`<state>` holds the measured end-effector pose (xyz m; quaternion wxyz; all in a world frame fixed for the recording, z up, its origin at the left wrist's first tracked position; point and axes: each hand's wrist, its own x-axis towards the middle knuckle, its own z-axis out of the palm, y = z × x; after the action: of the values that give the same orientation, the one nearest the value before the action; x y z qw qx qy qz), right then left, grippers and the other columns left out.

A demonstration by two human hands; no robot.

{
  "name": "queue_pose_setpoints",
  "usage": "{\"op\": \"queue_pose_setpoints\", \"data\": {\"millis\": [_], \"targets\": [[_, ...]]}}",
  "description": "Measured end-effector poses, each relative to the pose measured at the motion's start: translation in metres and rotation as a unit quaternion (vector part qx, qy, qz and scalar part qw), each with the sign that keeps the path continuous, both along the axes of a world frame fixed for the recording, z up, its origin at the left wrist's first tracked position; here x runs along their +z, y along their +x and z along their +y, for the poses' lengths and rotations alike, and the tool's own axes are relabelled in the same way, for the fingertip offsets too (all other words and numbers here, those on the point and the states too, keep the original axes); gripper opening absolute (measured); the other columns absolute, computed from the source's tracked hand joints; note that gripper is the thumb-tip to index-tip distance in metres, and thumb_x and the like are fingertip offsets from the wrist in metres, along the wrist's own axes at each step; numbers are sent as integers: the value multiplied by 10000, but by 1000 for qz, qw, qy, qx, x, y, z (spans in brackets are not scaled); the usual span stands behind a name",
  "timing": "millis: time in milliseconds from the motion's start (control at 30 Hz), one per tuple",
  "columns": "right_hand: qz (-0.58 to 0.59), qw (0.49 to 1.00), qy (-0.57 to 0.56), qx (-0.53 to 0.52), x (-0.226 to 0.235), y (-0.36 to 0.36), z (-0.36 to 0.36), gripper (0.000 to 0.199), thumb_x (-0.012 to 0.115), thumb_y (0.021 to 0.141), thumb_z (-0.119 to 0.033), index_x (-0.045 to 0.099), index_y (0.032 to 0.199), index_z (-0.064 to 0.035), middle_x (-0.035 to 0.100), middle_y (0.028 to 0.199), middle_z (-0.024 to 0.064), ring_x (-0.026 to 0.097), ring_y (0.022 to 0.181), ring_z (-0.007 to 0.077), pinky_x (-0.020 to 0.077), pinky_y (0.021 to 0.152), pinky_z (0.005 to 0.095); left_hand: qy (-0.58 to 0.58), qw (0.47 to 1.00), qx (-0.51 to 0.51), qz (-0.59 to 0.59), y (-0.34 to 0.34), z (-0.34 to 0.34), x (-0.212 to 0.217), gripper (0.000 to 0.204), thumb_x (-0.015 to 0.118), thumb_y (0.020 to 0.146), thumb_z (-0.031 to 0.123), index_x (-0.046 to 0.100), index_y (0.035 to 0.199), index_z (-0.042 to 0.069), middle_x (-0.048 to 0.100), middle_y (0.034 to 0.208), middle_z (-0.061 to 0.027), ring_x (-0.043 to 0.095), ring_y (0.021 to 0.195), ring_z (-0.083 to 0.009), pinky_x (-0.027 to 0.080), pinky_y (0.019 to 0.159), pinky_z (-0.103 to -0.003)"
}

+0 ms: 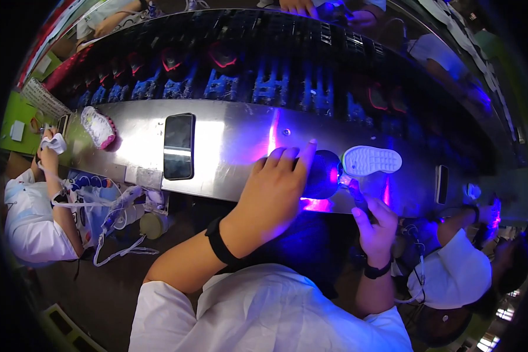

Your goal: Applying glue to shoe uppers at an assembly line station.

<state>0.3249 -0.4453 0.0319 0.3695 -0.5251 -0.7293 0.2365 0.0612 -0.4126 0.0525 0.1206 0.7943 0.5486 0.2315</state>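
Observation:
My left hand (278,182) lies over a dark rounded piece that looks like a shoe (324,179), its fingers curled across the near side and the index finger stretched forward. The dark piece rests by the bench's near edge under purple light. My right hand (376,226) is closed on a slim dark-handled tool (356,192). Its tip meets the right end of the dark piece, where a pink-white glare hides the details. Just beyond the tool lies a white shoe sole (372,160), tread side up.
A black phone (179,146) lies on the metal bench (223,135), with a white-and-pink shoe (98,127) to its left. A dark conveyor (240,58) carrying several red-edged shoe pieces runs behind. Another phone (442,183) sits at right. Co-workers sit on both sides and across.

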Motion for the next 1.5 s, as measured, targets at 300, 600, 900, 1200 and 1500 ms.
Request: {"op": "queue_pose_setpoints", "data": {"millis": [300, 600, 900, 1200, 1500], "targets": [[184, 960, -210, 10, 13, 3, 9, 316, 792, 918, -145, 731, 1190, 5, 687, 833, 7, 615, 714, 64, 459, 623, 211, -141, 984, -78, -75, -40, -18, -3, 976, 872, 745, 307, 382, 1555, 66, 666, 1131, -201, 671, 1022, -412, 558, 855, -490], [135, 970, -156, 129, 40, 1, 14, 380, 816, 895, -161, 728, 1227, 2, 764, 1057, 96, 690, 970, 170, 524, 882, 334, -264, 909, -154, -284, -31, -43, 15, 869, 956, 707, 213, 516, 1435, 33, 701, 1255, -104, 687, 1166, -229, 529, 1033, -384], [120, 955, -235, 135, 50, 22, 4, 338, 814, 886, -143, 741, 1175, 16, 768, 1044, 132, 712, 968, 212, 525, 892, 338, -407, 799, -142, -420, -17, -46, 22, 571, 822, 873, 90, 565, 1379, 32, 712, 1186, -65, 667, 1109, -145, 536, 990, -332], [118, 964, -223, 84, 8, 35, -31, 342, 849, 852, -135, 750, 1144, 15, 784, 1017, 148, 740, 926, 190, 561, 855, 322, -483, 731, -66, -477, -13, -33, 22, 495, 781, 920, 118, 599, 1365, 2, 694, 1237, -53, 642, 1138, -148, 514, 1013, -332], [169, 952, -256, 19, 11, 20, -11, 304, 825, 871, -133, 753, 1124, 21, 786, 995, 141, 737, 942, 172, 553, 862, 321, -489, 701, -53, -516, -1, -29, 23, 473, 765, 932, 154, 595, 1348, 6, 696, 1194, -47, 660, 1088, -146, 526, 985, -326]]}}
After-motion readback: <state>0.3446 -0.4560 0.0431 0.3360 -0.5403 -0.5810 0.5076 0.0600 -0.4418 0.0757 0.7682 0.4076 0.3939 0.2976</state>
